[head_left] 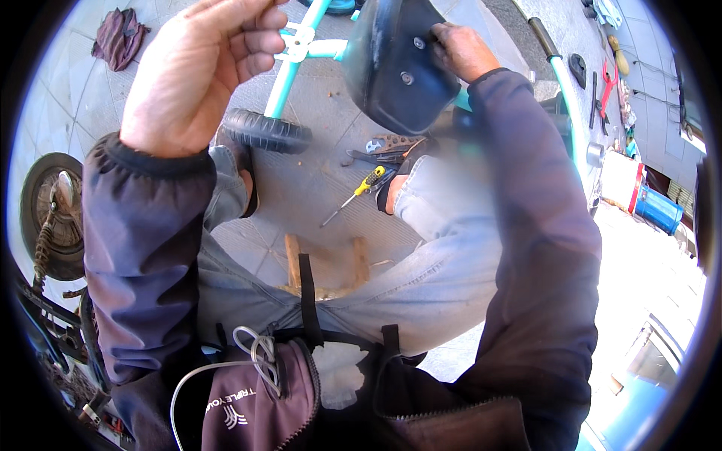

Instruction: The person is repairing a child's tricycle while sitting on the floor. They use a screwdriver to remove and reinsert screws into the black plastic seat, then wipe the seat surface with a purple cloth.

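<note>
My left hand (200, 71) is raised at the upper left, palm visible and empty, fingers loosely bent beside a turquoise tube frame (280, 86). My right hand (460, 51) grips a black plastic seat-like piece (383, 79) with two bolt heads on its face. A small black tire (267, 131) sits at the foot of the frame. On the paving between my feet lie a yellow-handled screwdriver (370, 180), a perforated metal wrench (392, 143) and dark tools around it.
A dark cloth (119, 39) lies upper left. A bike wheel (54, 214) and dark metal parts stand at left. At right are a turquoise handlebar tube (565, 90), red-handled pliers (608, 86), several loose items and a blue container (656, 209). I sit over a low wooden support (293, 259).
</note>
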`<state>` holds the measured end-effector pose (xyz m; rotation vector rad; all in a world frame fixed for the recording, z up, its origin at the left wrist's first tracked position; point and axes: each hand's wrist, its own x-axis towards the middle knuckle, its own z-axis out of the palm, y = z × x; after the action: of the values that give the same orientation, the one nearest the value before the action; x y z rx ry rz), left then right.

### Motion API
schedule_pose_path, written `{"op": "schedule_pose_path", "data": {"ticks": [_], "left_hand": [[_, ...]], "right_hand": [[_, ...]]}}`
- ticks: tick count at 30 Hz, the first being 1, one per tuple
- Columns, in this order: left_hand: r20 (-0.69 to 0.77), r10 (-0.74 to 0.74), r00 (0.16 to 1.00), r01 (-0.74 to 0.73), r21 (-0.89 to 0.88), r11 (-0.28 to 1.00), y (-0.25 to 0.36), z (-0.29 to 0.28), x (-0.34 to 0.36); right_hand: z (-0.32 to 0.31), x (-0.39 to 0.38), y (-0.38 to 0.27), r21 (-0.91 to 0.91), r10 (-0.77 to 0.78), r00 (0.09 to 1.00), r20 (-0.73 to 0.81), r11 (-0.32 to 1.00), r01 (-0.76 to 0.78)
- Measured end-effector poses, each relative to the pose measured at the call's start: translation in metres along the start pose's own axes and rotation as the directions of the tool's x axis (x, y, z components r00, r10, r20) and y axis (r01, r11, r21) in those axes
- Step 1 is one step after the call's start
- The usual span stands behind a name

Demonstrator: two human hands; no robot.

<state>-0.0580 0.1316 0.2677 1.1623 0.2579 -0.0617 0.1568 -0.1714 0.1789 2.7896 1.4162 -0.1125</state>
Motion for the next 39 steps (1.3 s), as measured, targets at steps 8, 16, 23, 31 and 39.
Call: {"op": "schedule_pose_path", "data": {"ticks": [8, 16, 23, 31, 39], "left_hand": [[0.015, -0.608, 0.794, 0.533, -0.499, 0.683, -0.17, 0.001, 0.028], [-0.144, -0.553, 0.821, 0.342, -0.652, 0.676, -0.243, 0.08, 0.088], [-0.2, -0.537, 0.82, 0.284, -0.672, 0.684, -0.253, 0.087, 0.112], [-0.215, -0.536, 0.816, 0.276, -0.67, 0.689, -0.259, 0.08, 0.119], [-0.212, -0.541, 0.814, 0.291, -0.658, 0.695, -0.263, 0.074, 0.128]], "right_hand": [[0.012, -0.015, 0.009, 0.304, 0.57, 0.821, 0.024, 0.778, -0.549], [0.025, 0.004, 0.026, 0.531, 0.707, 0.707, 0.018, 0.592, -0.606], [0.045, 0.03, 0.053, 0.92, 0.657, 0.656, 0.371, -0.161, -0.359], [0.029, 0.037, 0.076, 0.811, 0.616, 0.665, 0.422, -0.584, 0.026], [0.022, -0.006, 0.019, 0.863, 0.626, 0.636, 0.451, -0.489, -0.13]]}}
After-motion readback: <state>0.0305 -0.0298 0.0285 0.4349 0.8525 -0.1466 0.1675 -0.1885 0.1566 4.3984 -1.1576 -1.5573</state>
